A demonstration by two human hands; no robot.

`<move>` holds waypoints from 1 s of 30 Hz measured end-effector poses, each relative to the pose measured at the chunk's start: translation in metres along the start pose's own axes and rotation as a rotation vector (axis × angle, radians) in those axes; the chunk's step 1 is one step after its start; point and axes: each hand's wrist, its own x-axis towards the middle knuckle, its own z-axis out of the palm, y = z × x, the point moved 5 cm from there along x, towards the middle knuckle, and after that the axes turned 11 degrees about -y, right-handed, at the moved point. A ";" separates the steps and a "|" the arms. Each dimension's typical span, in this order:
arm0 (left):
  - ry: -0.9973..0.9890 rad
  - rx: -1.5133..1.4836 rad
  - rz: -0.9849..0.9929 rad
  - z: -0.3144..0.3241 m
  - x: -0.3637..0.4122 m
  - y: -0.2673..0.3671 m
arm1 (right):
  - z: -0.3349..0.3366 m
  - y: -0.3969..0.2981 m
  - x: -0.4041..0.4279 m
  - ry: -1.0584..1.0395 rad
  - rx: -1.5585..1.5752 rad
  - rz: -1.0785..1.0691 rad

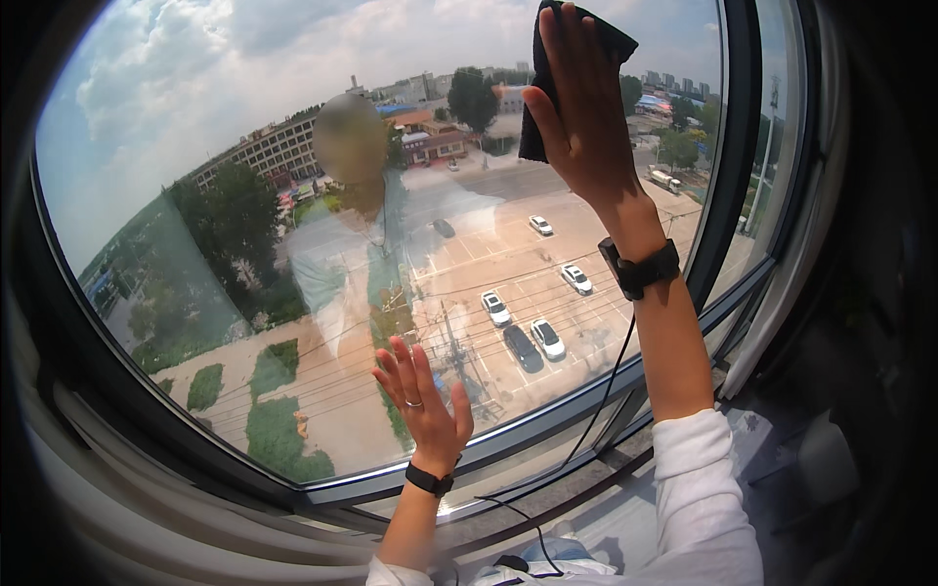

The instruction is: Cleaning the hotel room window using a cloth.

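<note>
My right hand (pixel 586 124) lies flat, fingers pointing up, over a dark folded cloth (pixel 541 124) against the upper right of a large window pane (pixel 454 271). The cloth shows at both sides of the hand, and a black strap with a small device (pixel 639 269) is round that wrist. Lower down, near the bottom edge of the pane, my left hand (pixel 432 414) is raised with its fingers apart and nothing in it. It wears a ring and a black wristband (pixel 431 480). Whether its palm touches the glass, I cannot tell.
A dark window frame (pixel 733 154) borders the pane. Below it runs the stone sill (pixel 623 458), with a thin black cable (pixel 597 410) hanging from the right wrist. Pale curtains (pixel 146 505) hang at lower left, another (pixel 795 242) at right. Outside are parked cars and buildings.
</note>
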 end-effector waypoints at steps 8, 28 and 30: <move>0.099 0.309 -0.300 0.031 0.003 0.022 | -0.037 0.107 -0.047 0.089 -0.042 0.063; 0.252 0.467 -0.373 -0.038 0.017 -0.008 | 0.006 -0.128 -0.023 -0.091 0.183 -0.200; 0.260 0.450 -0.358 -0.041 0.021 -0.009 | -0.007 -0.073 -0.033 -0.164 0.183 -0.094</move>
